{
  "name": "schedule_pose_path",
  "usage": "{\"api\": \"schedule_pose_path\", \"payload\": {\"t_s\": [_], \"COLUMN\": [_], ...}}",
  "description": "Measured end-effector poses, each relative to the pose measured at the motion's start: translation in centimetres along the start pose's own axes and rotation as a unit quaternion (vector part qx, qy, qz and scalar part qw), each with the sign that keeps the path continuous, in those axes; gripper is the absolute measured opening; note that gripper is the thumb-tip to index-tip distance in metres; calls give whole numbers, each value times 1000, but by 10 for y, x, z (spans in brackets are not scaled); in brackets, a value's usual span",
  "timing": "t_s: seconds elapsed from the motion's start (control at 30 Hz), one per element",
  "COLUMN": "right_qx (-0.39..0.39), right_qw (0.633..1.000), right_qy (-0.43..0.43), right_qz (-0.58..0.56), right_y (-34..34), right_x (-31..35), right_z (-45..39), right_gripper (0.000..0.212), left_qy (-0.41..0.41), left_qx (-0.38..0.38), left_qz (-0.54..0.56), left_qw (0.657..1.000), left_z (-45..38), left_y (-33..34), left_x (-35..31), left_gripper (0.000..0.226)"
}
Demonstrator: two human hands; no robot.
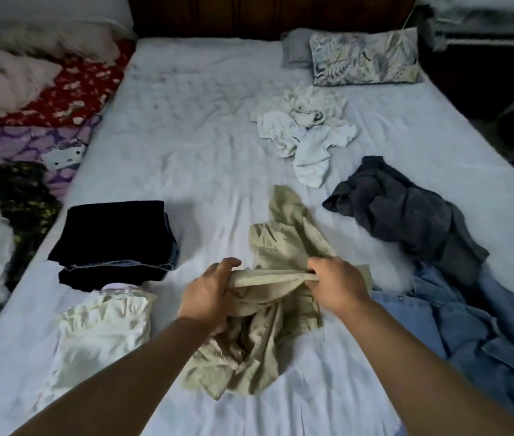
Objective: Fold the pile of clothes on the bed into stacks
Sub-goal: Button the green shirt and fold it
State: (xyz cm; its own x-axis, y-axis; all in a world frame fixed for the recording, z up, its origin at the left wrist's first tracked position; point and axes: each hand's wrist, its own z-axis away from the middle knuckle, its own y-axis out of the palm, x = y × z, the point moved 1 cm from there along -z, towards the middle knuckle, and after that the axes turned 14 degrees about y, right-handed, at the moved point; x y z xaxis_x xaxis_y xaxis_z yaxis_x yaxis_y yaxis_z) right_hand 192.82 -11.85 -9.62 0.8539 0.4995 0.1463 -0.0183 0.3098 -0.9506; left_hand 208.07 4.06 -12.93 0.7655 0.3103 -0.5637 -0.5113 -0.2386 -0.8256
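A crumpled khaki garment [281, 240] lies in the middle of the bed's near half. My left hand [208, 294] and my right hand [337, 286] each grip one end of its upper edge, pulled into a taut band between them. A folded stack of dark and denim clothes [114, 240] sits to the left, with a folded cream frilled garment [101, 328] in front of it. Unfolded clothes lie to the right: a dark grey one [407, 212], a blue denim one [470, 325] and a heap of white ones [306, 130].
The bed has a pale wrinkled sheet [186, 136] and a dark wooden headboard [265, 14]. A leaf-print pillow [362, 58] lies at the far right. Red, purple and dark patterned bedding [44, 121] is piled along the left side.
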Motion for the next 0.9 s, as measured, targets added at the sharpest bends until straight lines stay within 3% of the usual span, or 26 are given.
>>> {"api": "schedule_pose_path", "payload": {"t_s": [0.1,0.23,0.43,0.7,0.8,0.9], "right_qx": [-84,-178,-289,-325,-308,-253], "right_qw": [995,981,948,915,898,905], "right_qy": [42,69,74,89,51,22], "right_qz": [14,-32,-114,-222,-310,-342], "right_y": [-33,-82,-161,-236,-255,-270], "right_x": [2,3,10,13,9,3], "right_z": [14,32,66,111,123,138], "right_gripper": [13,17,16,22,24,28], "left_qy": [78,113,107,132,130,120], "left_qx": [34,24,-29,-174,-204,-227], "left_qz": [-109,-184,-219,-209,-208,-167], "left_qw": [990,976,969,953,948,952], "left_z": [-2,-6,-4,3,10,20], "left_y": [-49,-113,-189,-256,-269,-275], "left_x": [-23,-46,-76,-138,-157,-175], "left_gripper": [77,39,29,20,22,25]}}
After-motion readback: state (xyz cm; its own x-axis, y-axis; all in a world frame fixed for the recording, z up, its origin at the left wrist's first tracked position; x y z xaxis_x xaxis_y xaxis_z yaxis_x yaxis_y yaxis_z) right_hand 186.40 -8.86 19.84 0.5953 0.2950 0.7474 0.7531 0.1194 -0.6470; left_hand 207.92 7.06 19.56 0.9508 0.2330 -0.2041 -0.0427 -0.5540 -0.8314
